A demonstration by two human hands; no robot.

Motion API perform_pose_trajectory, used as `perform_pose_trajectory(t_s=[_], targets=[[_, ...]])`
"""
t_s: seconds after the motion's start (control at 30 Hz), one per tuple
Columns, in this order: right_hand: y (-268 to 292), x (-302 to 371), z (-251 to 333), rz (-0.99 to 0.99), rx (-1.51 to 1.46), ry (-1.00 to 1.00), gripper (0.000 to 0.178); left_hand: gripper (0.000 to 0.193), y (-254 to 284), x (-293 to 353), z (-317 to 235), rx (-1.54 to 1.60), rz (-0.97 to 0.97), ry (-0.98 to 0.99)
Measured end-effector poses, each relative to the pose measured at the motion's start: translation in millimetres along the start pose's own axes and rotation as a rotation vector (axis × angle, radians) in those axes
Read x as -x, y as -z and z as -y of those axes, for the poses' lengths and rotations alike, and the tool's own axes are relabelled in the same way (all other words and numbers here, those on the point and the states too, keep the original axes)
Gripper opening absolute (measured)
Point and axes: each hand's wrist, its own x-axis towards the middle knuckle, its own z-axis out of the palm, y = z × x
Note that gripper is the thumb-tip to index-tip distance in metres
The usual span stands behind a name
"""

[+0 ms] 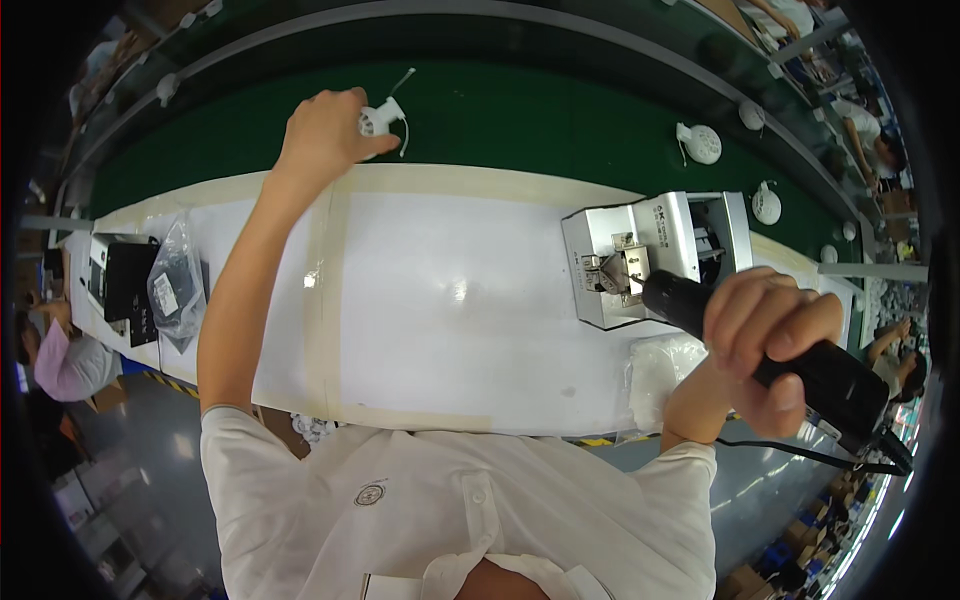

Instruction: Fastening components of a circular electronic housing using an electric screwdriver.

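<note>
My left hand (322, 135) reaches far out over the green belt. Its thumb and fingers close around a white, round, slotted fan-like part (382, 118) with a short neck and thin wires. The hand hides much of that part. On the right, my right hand (775, 335) is wrapped round a black corded electric screwdriver (835, 390). The driver's tip points left, at the metal pick-up area of a silver screw feeder (672, 235) on the white table. Whether the tip touches a screw is too small to tell.
Similar white parts (705, 145) sit along the green belt (520, 120). A plastic bag (655, 375) lies in front of the feeder on the white table (450, 300). At the left stand a black and silver device (125, 285) and a clear bag (178, 285). Co-workers sit at both sides.
</note>
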Motion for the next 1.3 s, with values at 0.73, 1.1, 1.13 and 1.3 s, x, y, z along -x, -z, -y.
perform_pose_trajectory(t_s=[0.73, 1.1, 1.13, 1.3], targets=[[-32, 3, -39, 0.037, -0.314, -0.096, 0.022, 0.066, -85, 152, -107, 1.237, 0.293, -0.455], [-41, 8, -50, 0.029, -0.340, -0.214, 0.019, 0.068, -89, 154, -104, 1.230, 0.288, -0.434], [-42, 8, -52, 0.025, -0.340, -0.226, 0.018, 0.068, -89, 154, -103, 1.232, 0.297, -0.423], [-43, 10, -51, 0.074, -0.260, -0.209, 0.021, 0.067, -88, 155, -103, 1.218, 0.295, -0.424]])
